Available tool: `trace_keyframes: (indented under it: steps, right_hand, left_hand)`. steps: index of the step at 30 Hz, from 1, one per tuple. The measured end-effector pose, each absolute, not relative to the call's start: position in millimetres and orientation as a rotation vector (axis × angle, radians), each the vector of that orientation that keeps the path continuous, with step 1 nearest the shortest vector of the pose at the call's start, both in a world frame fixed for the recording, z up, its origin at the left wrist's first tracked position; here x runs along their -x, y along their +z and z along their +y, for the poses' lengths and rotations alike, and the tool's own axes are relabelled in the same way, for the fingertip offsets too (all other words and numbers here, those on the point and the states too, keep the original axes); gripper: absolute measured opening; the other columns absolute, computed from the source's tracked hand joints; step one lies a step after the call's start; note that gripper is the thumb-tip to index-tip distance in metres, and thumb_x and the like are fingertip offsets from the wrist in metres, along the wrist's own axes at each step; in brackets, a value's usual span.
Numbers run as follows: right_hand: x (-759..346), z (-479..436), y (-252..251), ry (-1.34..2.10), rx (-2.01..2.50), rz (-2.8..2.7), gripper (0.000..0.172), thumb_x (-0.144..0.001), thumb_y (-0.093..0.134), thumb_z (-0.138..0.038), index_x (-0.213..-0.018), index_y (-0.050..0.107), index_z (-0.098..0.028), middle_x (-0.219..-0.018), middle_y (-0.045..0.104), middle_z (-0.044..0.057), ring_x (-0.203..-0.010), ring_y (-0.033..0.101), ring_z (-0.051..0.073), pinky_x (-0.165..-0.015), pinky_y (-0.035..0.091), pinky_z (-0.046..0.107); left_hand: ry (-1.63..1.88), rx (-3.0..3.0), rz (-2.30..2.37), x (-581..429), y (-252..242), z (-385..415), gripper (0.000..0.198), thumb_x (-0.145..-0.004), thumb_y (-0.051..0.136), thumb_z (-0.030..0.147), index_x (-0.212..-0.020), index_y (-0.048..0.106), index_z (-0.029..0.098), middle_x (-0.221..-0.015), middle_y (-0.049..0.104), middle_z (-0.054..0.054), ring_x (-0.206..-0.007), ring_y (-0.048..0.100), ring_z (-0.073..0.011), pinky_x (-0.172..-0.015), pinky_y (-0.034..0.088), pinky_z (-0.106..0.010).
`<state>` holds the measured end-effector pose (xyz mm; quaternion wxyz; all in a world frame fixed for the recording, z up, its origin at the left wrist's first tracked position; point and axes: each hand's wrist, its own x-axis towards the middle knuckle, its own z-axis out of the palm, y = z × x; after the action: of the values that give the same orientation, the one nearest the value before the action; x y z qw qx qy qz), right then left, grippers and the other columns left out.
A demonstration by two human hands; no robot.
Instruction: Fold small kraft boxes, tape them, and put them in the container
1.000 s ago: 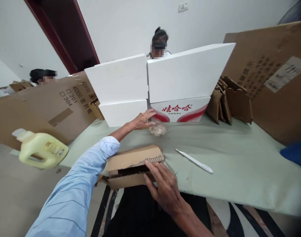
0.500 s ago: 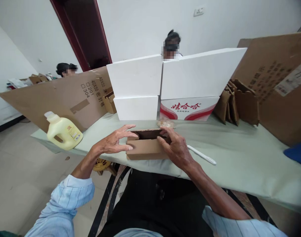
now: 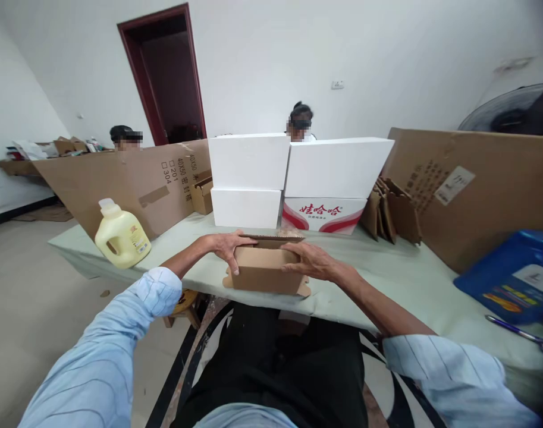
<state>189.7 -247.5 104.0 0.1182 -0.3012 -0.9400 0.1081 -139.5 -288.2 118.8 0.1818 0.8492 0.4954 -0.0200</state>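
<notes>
A small brown cardboard box (image 3: 266, 274) stands at the table's front edge with its top open. Notched flaps stick out at its lower left and lower right. My left hand (image 3: 228, 248) is closed on the left end, thumb on the front panel and fingers toward the back. My right hand (image 3: 310, 260) grips the right end, its fingers over the top edge. Both hands partly hide the box's side walls, and little of the interior shows. Just behind the box lies a clear plastic packet (image 3: 291, 232), partly covered.
White boxes (image 3: 248, 163) are stacked behind. A pale yellow jug (image 3: 123, 235) stands left, a blue jug (image 3: 512, 273) right, near a pen (image 3: 514, 328). Folded cardboard pieces (image 3: 396, 211) lean at the back right. Large cardboard sheets (image 3: 485, 196) flank the green-covered table (image 3: 387, 279).
My left hand has closed on the box's left end. Notched flaps now show at its lower sides. My view has shifted, bringing the blue jug into fuller view; the white-handled tool is out of sight.
</notes>
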Motion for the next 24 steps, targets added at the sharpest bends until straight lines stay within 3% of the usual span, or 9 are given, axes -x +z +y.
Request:
trace_keyframes:
  steps: [3,5,11,14,19,24]
  right_hand:
    - [-187,-249,109,0.244,0.893,-2.918,0.038,-0.090,0.077,-0.054,-0.111,0.072,-0.022,-0.100,0.076,0.008,-0.092,0.069,0.028,-0.074,0.045,0.033]
    - [-186,-250,109,0.154,0.830,-2.935,0.040,-0.088,0.080,-0.054,-0.109,0.071,-0.021,-0.100,0.075,0.009,-0.096,0.069,0.029,-0.077,0.045,0.033]
    - [-195,-250,96,0.104,0.623,-2.661,0.057,-0.086,0.080,-0.057,-0.127,0.068,-0.018,-0.122,0.072,0.014,-0.116,0.067,0.032,-0.099,0.050,0.043]
    - [-200,-253,90,0.246,0.615,-2.447,0.063,-0.086,0.079,-0.061,-0.131,0.068,-0.018,-0.120,0.071,0.013,-0.116,0.065,0.031,-0.102,0.050,0.045]
    - [-204,-251,80,0.612,0.756,-1.987,0.062,-0.075,0.086,-0.056,-0.123,0.074,-0.019,-0.103,0.069,0.004,-0.091,0.062,0.022,-0.087,0.050,0.036]
    - [-198,-234,58,0.693,0.831,-1.696,0.062,-0.076,0.079,-0.062,-0.116,0.074,-0.016,-0.092,0.065,0.002,-0.089,0.059,0.021,-0.085,0.049,0.036]
  left_hand:
    - [-0.197,-2.359,1.403,135,116,-284,0.127,-0.049,0.097,0.059,-0.162,0.045,0.031,-0.156,0.049,-0.011,-0.142,0.052,-0.0387,-0.118,0.046,-0.044]
    - [-0.173,-2.370,1.371,135,115,-283,0.126,-0.044,0.099,0.057,-0.157,0.050,0.029,-0.151,0.052,-0.011,-0.136,0.056,-0.0381,-0.114,0.049,-0.044]
    - [0.296,-2.460,1.185,152,110,-295,0.111,-0.044,0.102,0.055,-0.141,0.057,0.026,-0.130,0.059,-0.010,-0.114,0.063,-0.0340,-0.096,0.054,-0.041]
    - [0.542,-2.430,1.133,160,99,-304,0.106,-0.048,0.102,0.056,-0.136,0.053,0.025,-0.125,0.059,-0.008,-0.108,0.061,-0.0290,-0.092,0.052,-0.038]
    - [0.745,-2.225,1.145,165,78,-312,0.106,-0.053,0.101,0.051,-0.135,0.040,0.027,-0.126,0.051,-0.007,-0.110,0.056,-0.0260,-0.088,0.052,-0.037]
    - [0.938,-2.063,1.141,160,59,-313,0.112,-0.050,0.103,0.047,-0.136,0.034,0.031,-0.142,0.045,-0.012,-0.127,0.053,-0.0308,-0.098,0.050,-0.044]
